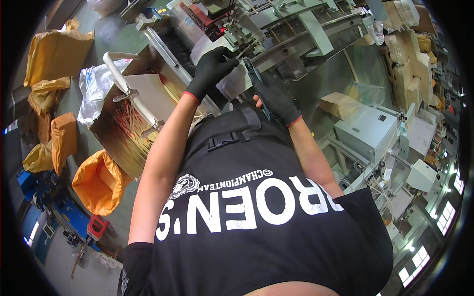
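Note:
Both of my hands wear black gloves and meet at the edge of a metal machine (247, 39). My left hand (212, 71) is closed, with thumb and fingertips pinched beside a thin pale strip at the machine. What sits between those fingertips is too small to make out. My right hand (277, 96) wraps around a long, slim, dark blue-grey hand tool (256, 79). Its upper end points at the machine part near my left fingertips, and its lower end reaches toward my waist. Whether it is pliers or a knife, I cannot tell.
Left of my left arm stands a bin (109, 107) of thin sticks, some with red ends, beneath a white tubular handle (116, 71). Orange sacks (101, 182) lie farther left. A black brush strip (175, 47) borders the machine. A grey box-shaped unit (365, 128) stands at right.

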